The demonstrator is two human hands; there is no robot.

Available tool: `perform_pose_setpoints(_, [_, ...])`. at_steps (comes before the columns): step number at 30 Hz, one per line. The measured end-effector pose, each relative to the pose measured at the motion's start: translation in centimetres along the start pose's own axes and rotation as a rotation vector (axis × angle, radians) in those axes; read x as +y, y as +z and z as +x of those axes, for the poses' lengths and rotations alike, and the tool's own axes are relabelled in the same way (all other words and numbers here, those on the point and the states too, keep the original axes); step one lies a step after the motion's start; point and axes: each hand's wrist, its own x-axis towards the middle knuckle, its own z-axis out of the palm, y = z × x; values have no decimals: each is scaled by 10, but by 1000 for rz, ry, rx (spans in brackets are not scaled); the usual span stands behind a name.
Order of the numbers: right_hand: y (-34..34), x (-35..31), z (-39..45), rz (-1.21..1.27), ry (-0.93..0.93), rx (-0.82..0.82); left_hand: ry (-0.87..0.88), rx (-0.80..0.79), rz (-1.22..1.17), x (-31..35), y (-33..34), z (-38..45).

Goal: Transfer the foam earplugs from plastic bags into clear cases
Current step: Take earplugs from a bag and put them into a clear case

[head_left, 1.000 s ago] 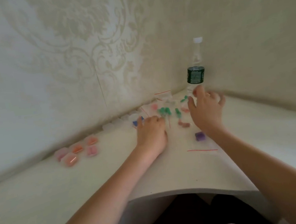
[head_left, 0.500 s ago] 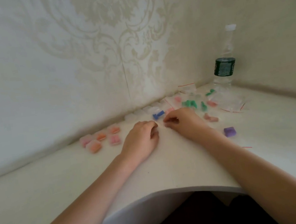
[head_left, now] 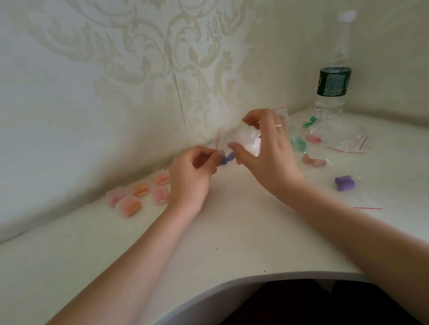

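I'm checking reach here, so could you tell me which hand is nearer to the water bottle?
Right. The right hand, holding a small plastic bag, is just left of the water bottle; the left hand is farther left still.

My left hand (head_left: 186, 177) pinching a clear plastic bag (head_left: 246, 141) with blue earplugs (head_left: 226, 158), my right hand (head_left: 266, 150) gripping its other side, filled cases (head_left: 136, 195) left on the table (head_left: 218, 243), water bottle (head_left: 334, 84) right.

Cream damask-patterned wallpaper (head_left: 156, 61) covers both walls meeting at a corner above a white curved-edge desk (head_left: 220, 257).
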Motion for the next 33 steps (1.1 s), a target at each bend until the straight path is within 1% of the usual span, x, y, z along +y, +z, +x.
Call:
perform_pose_setpoints(1, [-1, -1, 0, 5, -22, 22, -76, 15, -94, 1, 0, 0])
perform_pose_setpoints(2, [-1, -1, 0, 40, -40, -2, -137, 26, -173, 3, 0, 0])
perform_pose_setpoints(3, [0, -2, -1, 87, -51, -67, -172, 30, -224, 5, 0, 0])
perform_pose_setpoints(6, [10, -2, -8, 125, -82, -263, -190, 3, -239, 4, 1, -2])
perform_pose_setpoints(7, [12, -1, -10, 114, -70, -289, -189, -8, -241, 4, 2, -2])
perform_pose_setpoints(10, [13, 4, -9, 62, -3, -281, -211, -29, -281, 6, 3, -2])
perform_pose_setpoints(14, [13, 7, -9, -52, 32, -271, -210, 14, -167, 3, 3, -4])
perform_pose_setpoints(17, [13, 3, -10, -58, 32, -214, -124, 50, -15, 1, 2, -6])
perform_pose_setpoints(20, [11, -3, -10, 12, 39, -204, 25, 76, 215, 3, 3, -7])
perform_pose_setpoints(22, [11, -6, -10, 91, 71, -182, 80, 83, 243, 4, 4, -8])
perform_pose_setpoints(25, [10, -10, -9, 173, 122, -138, 102, 72, 227, 6, 6, -10])
perform_pose_setpoints(27, [9, -12, -9, 205, 140, -141, 47, 20, 131, 7, 9, -9])
perform_pose_setpoints(30, [9, -11, -9, 236, 170, -167, -126, -75, -157, 6, 9, -9])
perform_pose_setpoints(33, [9, -10, -8, 292, 243, -181, -194, -93, -253, 3, 8, -7])
